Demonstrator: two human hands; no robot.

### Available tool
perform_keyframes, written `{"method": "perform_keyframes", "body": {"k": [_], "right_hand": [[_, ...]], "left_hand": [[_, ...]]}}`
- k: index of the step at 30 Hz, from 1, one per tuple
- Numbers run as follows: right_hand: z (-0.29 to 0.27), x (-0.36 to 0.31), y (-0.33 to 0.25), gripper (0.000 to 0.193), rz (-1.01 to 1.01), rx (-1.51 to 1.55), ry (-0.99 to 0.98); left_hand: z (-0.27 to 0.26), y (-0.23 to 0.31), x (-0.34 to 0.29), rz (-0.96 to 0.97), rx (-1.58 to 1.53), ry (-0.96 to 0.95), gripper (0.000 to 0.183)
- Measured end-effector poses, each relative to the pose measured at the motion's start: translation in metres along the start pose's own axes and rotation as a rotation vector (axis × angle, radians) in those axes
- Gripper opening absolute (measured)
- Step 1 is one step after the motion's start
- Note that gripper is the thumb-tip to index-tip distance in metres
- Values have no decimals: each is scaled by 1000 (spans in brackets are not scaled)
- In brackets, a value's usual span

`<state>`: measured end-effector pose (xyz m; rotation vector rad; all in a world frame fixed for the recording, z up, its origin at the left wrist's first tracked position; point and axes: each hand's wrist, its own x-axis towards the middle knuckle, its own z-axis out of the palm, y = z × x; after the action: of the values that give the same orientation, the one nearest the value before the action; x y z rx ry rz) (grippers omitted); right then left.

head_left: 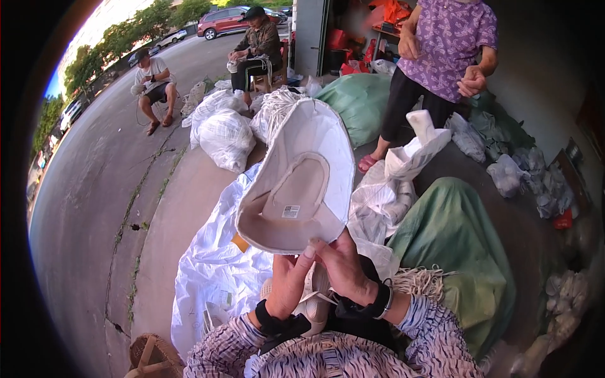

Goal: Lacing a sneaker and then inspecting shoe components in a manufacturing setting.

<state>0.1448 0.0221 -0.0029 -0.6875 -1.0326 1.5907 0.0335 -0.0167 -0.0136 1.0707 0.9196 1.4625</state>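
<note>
I hold a cream wide-brimmed cloth hat up in front of me, its inside facing me with a small sewn label in the crown. My left hand pinches the near brim from below with thumb and fingers. My right hand grips the same brim edge just beside it. A black strap sits on each wrist. Under my hands, on my lap, lies another pale hat, mostly hidden.
A big white sack lies spread below left. Green sacks sit at right, tied white bags ahead. A person in a purple top stands close; two more sit by the road. A woven basket is at bottom left.
</note>
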Motion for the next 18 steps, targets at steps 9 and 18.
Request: {"method": "perform_keyframes", "body": {"k": [9, 18], "right_hand": [[8, -37, 39, 43, 564, -17, -183], [12, -73, -1, 27, 574, -398, -687]], "left_hand": [[-55, 3, -16, -56, 152, 217, 46], [-91, 11, 4, -602, 167, -212, 75]]}}
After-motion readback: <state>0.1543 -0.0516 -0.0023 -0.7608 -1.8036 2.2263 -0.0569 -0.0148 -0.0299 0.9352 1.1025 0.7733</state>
